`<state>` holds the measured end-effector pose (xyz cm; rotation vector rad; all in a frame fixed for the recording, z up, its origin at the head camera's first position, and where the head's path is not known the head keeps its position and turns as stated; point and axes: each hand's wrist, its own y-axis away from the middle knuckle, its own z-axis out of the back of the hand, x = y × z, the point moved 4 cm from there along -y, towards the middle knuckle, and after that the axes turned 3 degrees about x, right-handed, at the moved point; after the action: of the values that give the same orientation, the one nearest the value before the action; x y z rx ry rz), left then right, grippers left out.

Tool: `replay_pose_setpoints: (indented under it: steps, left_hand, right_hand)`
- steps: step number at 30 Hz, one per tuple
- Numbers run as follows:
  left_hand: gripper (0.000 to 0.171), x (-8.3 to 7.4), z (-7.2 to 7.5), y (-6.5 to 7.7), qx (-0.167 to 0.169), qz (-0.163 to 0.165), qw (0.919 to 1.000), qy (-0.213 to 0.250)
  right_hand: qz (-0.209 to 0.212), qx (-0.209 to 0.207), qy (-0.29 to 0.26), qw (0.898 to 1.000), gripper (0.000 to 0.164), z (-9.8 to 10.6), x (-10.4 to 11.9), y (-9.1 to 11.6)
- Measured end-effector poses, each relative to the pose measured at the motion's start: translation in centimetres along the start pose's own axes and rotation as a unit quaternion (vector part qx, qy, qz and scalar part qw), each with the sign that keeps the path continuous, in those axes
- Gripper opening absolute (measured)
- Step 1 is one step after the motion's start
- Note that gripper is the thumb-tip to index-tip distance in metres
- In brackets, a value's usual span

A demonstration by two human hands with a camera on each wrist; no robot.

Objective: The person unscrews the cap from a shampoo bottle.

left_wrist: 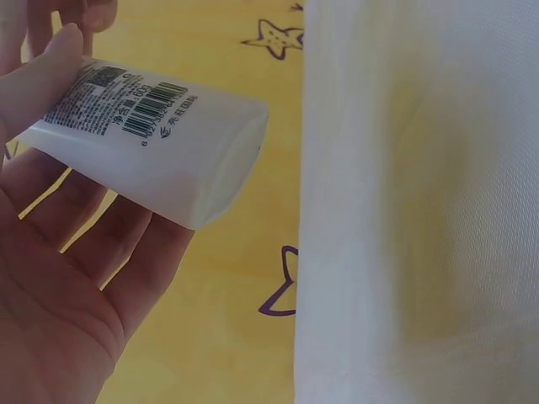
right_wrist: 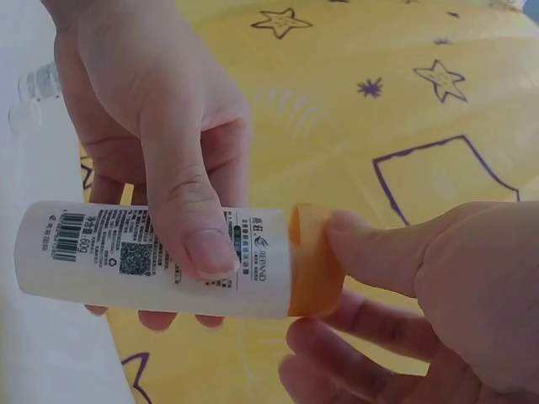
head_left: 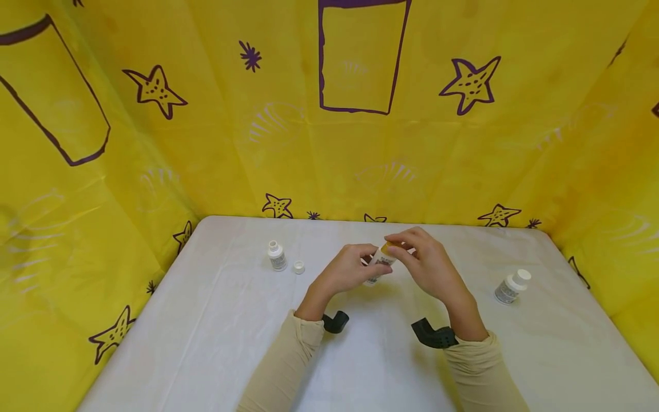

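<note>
Over the white table, my left hand (head_left: 350, 268) grips a white plastic tube (right_wrist: 50, 252) around its body, thumb laid across the printed label. At the tube's end sits an orange cap (right_wrist: 313, 261), which my right hand (head_left: 424, 263) pinches between thumb and fingers. In the left wrist view the flat end of the tube (left_wrist: 227, 160) points away from the left palm, with a barcode showing. The cap is still against the tube; whether it is loose I cannot tell.
On the left stands an uncapped white bottle (head_left: 277, 258), with a small white cap (head_left: 299, 267) beside it. A capped white bottle (head_left: 508, 288) stands at the right. Yellow patterned cloth (head_left: 288, 160) walls the back and sides of the white table (head_left: 206, 326).
</note>
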<state>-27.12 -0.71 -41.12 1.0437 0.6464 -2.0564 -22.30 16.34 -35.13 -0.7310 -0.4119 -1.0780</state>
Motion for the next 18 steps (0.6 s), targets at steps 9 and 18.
replay_pose_setpoints:
  steps: [9,18]
  left_hand:
    - [0.019,-0.1,0.2,0.1,-0.007,-0.004,0.9999,0.009]
    - [0.021,-0.5,-0.2,0.1,0.009,-0.02,0.9996,0.017]
  right_hand:
    - [0.01,0.021,-0.02,1.0,0.039,0.3,0.2,0.0]
    - [-0.092,0.011,-0.021,0.995,0.042,0.2,-0.8,0.1]
